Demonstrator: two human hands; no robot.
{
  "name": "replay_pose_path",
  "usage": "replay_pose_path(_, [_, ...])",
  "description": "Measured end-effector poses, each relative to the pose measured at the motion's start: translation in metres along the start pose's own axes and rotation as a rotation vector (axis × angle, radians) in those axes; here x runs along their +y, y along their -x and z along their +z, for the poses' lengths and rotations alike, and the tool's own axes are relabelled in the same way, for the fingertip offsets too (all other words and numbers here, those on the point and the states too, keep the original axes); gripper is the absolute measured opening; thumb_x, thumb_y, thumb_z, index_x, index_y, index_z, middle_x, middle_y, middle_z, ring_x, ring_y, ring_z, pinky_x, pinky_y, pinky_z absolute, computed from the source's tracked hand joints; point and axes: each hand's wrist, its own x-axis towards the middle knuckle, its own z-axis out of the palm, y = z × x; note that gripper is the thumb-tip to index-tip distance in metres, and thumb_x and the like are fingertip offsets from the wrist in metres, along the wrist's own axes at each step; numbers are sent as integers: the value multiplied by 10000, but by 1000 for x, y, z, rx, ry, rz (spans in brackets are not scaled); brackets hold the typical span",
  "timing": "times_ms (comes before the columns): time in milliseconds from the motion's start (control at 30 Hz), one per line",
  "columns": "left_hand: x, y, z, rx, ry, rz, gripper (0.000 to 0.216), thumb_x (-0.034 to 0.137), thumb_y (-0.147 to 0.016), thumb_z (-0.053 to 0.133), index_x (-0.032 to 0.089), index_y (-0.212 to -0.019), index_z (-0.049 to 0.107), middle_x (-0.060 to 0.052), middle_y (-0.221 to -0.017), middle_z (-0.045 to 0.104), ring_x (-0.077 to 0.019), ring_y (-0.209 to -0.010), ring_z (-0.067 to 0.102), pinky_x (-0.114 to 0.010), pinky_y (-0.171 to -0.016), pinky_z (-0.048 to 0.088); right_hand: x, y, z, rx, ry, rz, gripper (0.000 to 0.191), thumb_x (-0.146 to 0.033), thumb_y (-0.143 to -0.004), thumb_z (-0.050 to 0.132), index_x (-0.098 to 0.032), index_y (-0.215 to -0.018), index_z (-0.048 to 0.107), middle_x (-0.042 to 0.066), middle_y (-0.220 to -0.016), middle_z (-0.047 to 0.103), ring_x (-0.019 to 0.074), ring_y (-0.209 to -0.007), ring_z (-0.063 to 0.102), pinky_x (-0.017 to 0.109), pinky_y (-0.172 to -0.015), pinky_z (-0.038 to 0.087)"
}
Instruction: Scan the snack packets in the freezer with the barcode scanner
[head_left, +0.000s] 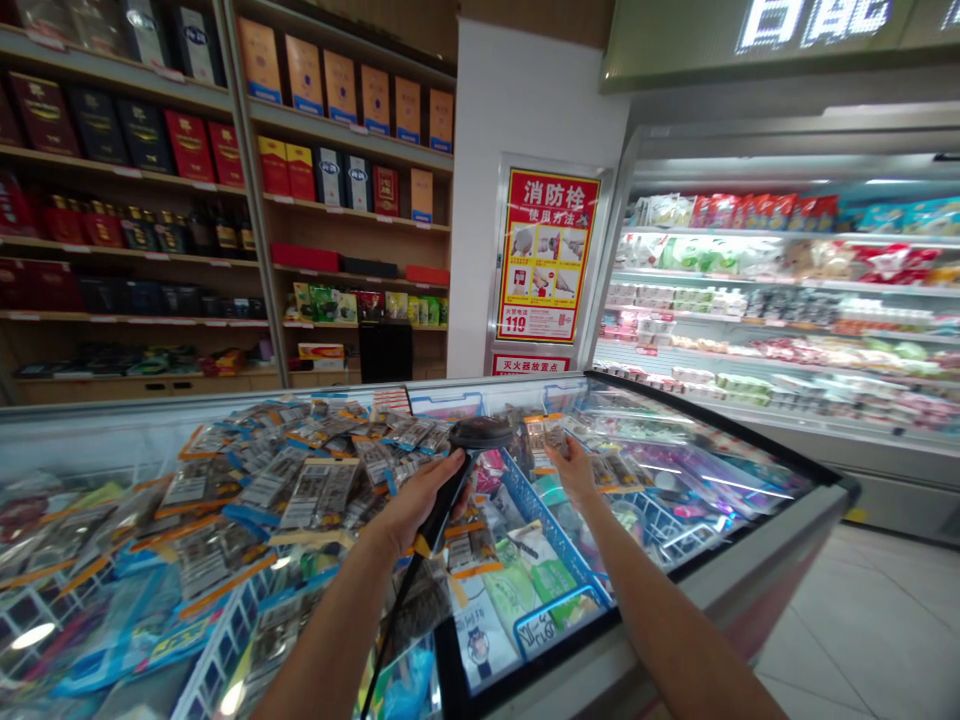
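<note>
In my left hand [431, 500] is a black handheld barcode scanner [480, 435], its cord trailing down toward the near edge. My fingers wrap round its handle, and its head faces away from me. To its right, my right hand [574, 468] pinches a small clear packet [544, 435] with an orange edge and dark contents. Many similar packets [322, 490] with orange or blue edges lie heaped to the left, on the glass top of a chest freezer [750, 545]. A few more packets [615, 470] rest beside my right hand.
Beneath the glass are a blue basket [544, 515], a white wire basket [225, 640] and bagged goods. Shelves of boxes [341, 85] and bottles stand at the back left. A red sign [550, 255] hangs on the pillar. A lit refrigerated display [787, 300] stands at right, beside tiled floor [862, 620].
</note>
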Motion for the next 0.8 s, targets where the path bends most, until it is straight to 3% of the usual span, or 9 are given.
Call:
replay_pose_path(467, [1, 3, -2, -41, -68, 36, 301, 436, -671, 544, 139, -674, 494, 5, -546, 541, -66, -420, 472, -178, -409, 339, -8, 2, -4, -97, 30, -1, 394, -406, -638, 535, -145, -932, 554, 49, -868, 645, 187, -788, 578, 277, -691, 436])
replay_pose_path(633, [3, 4, -3, 60, -52, 3, 326, 457, -646, 560, 139, -680, 502, -2, -539, 551, -75, -427, 489, -185, -419, 367, -1, -1, -9, -39, 205, 21, 353, -405, -599, 551, -139, -826, 600, 45, -697, 636, 213, -681, 572, 300, -612, 413])
replay_pose_path(800, [8, 6, -11, 137, -44, 2, 349, 474, -642, 556, 131, -687, 512, -5, -544, 553, -69, -412, 480, -178, -395, 364, 8, -7, -25, 73, 368, 35, 239, -350, -502, 624, -170, -657, 604, 41, -556, 576, 257, -666, 556, 354, -632, 378])
